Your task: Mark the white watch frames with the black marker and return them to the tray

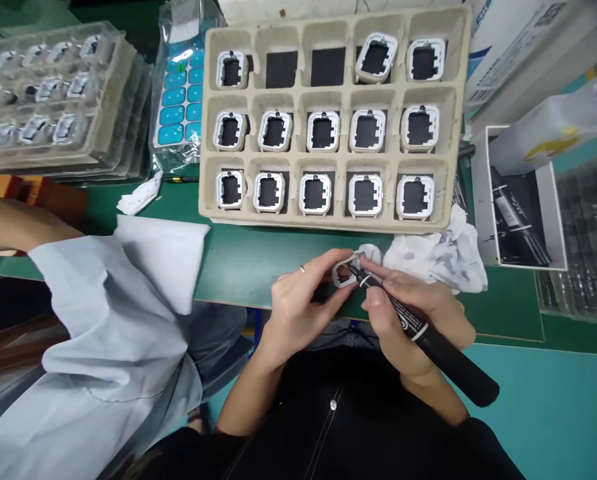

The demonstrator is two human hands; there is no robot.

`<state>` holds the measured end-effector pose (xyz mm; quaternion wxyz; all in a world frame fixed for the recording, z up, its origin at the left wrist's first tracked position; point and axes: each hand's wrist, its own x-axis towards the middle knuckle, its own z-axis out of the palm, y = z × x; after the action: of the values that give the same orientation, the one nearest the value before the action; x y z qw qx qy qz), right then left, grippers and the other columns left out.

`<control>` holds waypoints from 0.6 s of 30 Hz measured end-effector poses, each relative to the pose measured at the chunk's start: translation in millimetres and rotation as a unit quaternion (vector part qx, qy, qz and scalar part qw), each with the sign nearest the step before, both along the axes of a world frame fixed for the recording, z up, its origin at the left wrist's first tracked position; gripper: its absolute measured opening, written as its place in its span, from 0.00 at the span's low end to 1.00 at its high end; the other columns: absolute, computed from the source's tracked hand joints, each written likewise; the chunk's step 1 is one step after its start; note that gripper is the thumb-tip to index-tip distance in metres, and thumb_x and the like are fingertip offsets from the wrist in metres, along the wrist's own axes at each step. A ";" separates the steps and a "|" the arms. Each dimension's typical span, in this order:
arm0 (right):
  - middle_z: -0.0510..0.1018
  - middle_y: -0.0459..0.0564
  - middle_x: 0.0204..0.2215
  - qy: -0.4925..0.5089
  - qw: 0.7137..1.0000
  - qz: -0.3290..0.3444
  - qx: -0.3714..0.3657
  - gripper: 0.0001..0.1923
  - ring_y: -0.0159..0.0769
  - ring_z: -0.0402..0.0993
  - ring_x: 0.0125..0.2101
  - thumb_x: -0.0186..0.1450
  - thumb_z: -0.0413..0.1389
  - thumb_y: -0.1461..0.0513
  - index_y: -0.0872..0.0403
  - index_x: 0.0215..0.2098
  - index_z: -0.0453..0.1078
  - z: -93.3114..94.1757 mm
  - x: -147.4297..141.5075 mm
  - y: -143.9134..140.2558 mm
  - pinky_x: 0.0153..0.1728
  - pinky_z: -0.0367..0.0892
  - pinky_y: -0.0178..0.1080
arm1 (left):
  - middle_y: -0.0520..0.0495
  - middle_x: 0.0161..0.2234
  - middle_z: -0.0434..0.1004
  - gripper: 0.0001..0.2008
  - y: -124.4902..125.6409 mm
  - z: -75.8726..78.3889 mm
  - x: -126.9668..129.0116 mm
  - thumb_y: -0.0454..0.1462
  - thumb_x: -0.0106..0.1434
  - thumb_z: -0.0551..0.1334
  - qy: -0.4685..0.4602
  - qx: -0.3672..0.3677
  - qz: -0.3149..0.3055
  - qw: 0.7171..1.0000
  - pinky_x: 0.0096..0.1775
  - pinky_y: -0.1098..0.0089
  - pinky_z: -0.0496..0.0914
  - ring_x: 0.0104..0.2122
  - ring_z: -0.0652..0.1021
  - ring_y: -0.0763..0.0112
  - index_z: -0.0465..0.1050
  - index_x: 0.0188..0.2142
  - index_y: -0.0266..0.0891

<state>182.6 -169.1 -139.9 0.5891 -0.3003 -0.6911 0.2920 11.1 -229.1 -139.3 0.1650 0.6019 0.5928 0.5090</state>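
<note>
left hand [298, 303]: pinches a small white frame [345, 274] between thumb and fingertips, just in front of the tray's near edge, held above the tabletop [248, 267].
right hand [413, 313]: clenched around a black marker [428, 337], pen-style; tip sits on or inside the frame opening, cannot tell if it touches.
frame position: in hand, apart from the tray, close beside the crumpled white cloth [438, 257] that lies under the tray's near right corner.
risk 1: marker tip likely slips off the thin rim, since the frame is held by fingertips only with nothing backing it; ink would land on the white face or on the fingers.
risk 2: frame could twist or drop from the pinch if the marker presses hard; it would fall to the tabletop edge or into the lap.
risk 3: fresh ink may smear if the marked part goes against the cloth or a tray wall.
tray [456, 127]: pulp tray, 15 cells in 3 rows of 5.
frames in tray: 13; far row has 3 with the two middle cells empty, one far-row frame sits tilted; middle and near rows full, 5 each.
frames in hand: 1.
markers: 1.
left of tray: bag of blue stickers [178, 100], then a stack of clear plastic trays [53, 93] with parts; count unclear.
right of tray: open white box [521, 200] with dark tubes, count unclear.
other person: light sleeve [113, 333] left of the tray, not touching the frame.
</note>
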 end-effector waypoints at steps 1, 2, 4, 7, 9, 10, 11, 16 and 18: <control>0.91 0.41 0.39 0.001 1.000 -0.003 -0.002 0.16 0.46 0.97 0.40 0.73 0.74 0.70 0.47 0.55 0.86 0.2 -0.5 0.3 0.55 0.97 0.45 | 0.48 0.53 0.96 0.20 -0.3 0.3 0.1 0.35 0.79 0.78 0.004 -0.002 0.001 1.000 0.53 0.75 0.90 0.43 0.95 0.68 0.85 0.66 0.45; 0.91 0.40 0.38 0.000 1.000 -0.005 -0.005 0.16 0.46 0.97 0.40 0.73 0.74 0.70 0.47 0.54 0.86 0.6 -1.0 0.4 0.56 0.97 0.44 | 0.48 0.52 0.96 0.19 -0.7 0.4 0.2 0.35 0.79 0.78 0.008 -0.005 0.004 1.000 0.53 0.74 0.91 0.43 0.95 0.68 0.85 0.66 0.45; 0.90 0.39 0.38 -0.002 1.000 -0.005 -0.008 0.15 0.45 0.97 0.40 0.73 0.74 0.69 0.45 0.54 0.86 2.1 -2.0 0.4 0.56 0.97 0.45 | 0.48 0.52 0.97 0.19 -1.3 0.4 0.4 0.36 0.79 0.78 0.016 -0.010 0.009 1.000 0.52 0.73 0.91 0.42 0.95 0.67 0.86 0.66 0.46; 0.89 0.38 0.36 -0.007 1.000 -0.007 -0.004 0.14 0.45 0.97 0.39 0.74 0.73 0.68 0.44 0.53 0.85 5.4 -3.6 0.8 0.55 0.98 0.45 | 0.49 0.51 0.97 0.19 -2.2 -0.1 0.3 0.36 0.79 0.79 0.025 -0.012 0.015 0.999 0.50 0.74 0.91 0.41 0.95 0.67 0.85 0.66 0.46; 0.89 0.38 0.34 -0.012 1.000 -0.011 -0.005 0.14 0.45 0.97 0.40 0.74 0.73 0.69 0.45 0.51 0.84 7.8 -4.7 1.4 0.52 0.98 0.44 | 0.49 0.50 0.97 0.20 -2.7 -0.9 0.2 0.35 0.78 0.79 0.032 -0.011 0.016 0.999 0.49 0.74 0.91 0.41 0.95 0.68 0.85 0.66 0.46; 0.89 0.39 0.34 -0.015 1.000 -0.014 -0.005 0.13 0.46 0.98 0.41 0.74 0.72 0.69 0.45 0.50 0.84 8.8 -5.1 1.7 0.51 0.98 0.43 | 0.48 0.51 0.97 0.20 -2.9 -1.3 0.1 0.35 0.78 0.79 0.037 -0.010 0.017 0.999 0.48 0.74 0.91 0.41 0.95 0.67 0.85 0.66 0.46; 0.89 0.39 0.34 -0.018 1.000 -0.016 -0.004 0.13 0.47 0.98 0.42 0.74 0.72 0.69 0.45 0.50 0.83 9.5 -5.3 2.0 0.49 0.98 0.43 | 0.48 0.51 0.97 0.20 -3.1 -1.7 0.0 0.35 0.78 0.79 0.042 -0.010 0.017 0.999 0.48 0.74 0.91 0.41 0.96 0.67 0.85 0.66 0.46; 0.91 0.40 0.37 -0.033 0.999 -0.022 -0.006 0.12 0.47 0.99 0.46 0.74 0.72 0.69 0.46 0.48 0.82 11.6 -4.6 1.9 0.50 0.96 0.38 | 0.48 0.53 0.97 0.20 -3.0 -2.8 -0.2 0.36 0.79 0.78 0.069 -0.009 0.018 0.997 0.50 0.74 0.90 0.43 0.96 0.65 0.85 0.67 0.47; 0.91 0.41 0.37 -0.043 0.999 -0.021 0.001 0.12 0.46 0.98 0.47 0.74 0.72 0.70 0.47 0.48 0.82 12.8 -4.8 1.7 0.52 0.95 0.37 | 0.49 0.53 0.97 0.20 -2.5 -3.5 -0.3 0.35 0.79 0.78 0.077 -0.006 0.021 0.997 0.50 0.74 0.89 0.43 0.96 0.66 0.85 0.67 0.47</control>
<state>177.9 -167.3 -127.1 0.5649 -0.3264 -0.7097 0.2658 10.8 -231.6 -142.7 0.1121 0.6259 0.6192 0.4607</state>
